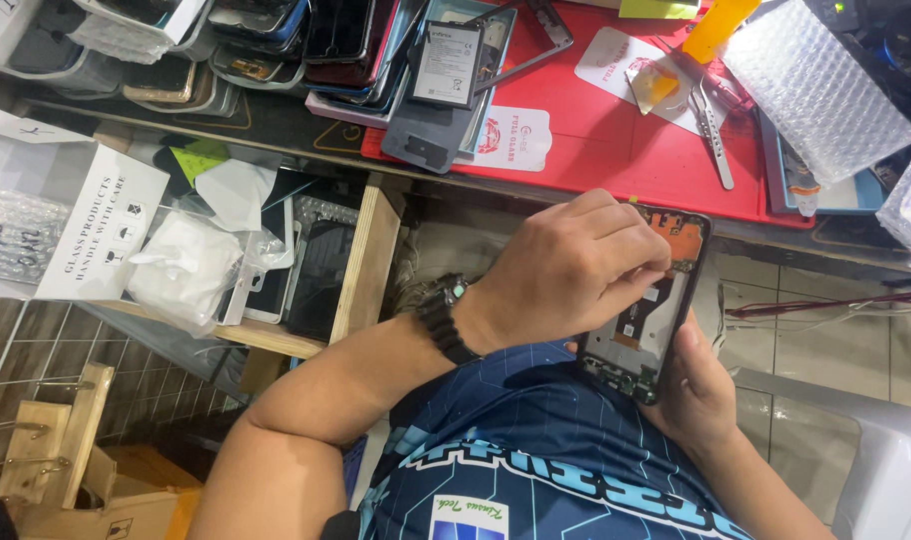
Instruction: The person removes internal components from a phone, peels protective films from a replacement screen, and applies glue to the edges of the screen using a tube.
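An opened phone (648, 318) with its back cover off shows dark circuit parts and an orange patch near its top end. My right hand (698, 395) cups it from below, above my lap and my blue patterned shirt. My left hand (576, 265), with a black watch (444, 312) on the wrist, lies over the phone's upper half. Its fingertips are pinched together against the inside of the phone beside the orange patch. What the fingertips pinch is hidden.
A red work mat (616, 140) on the bench carries metal tweezers (714, 130), bubble wrap (821, 85) and a phone battery (446, 65). Stacked phone screens (276, 40) lie at the top left. A wooden drawer (371, 260) holds wrapped parts beside a white cardboard box (96, 235).
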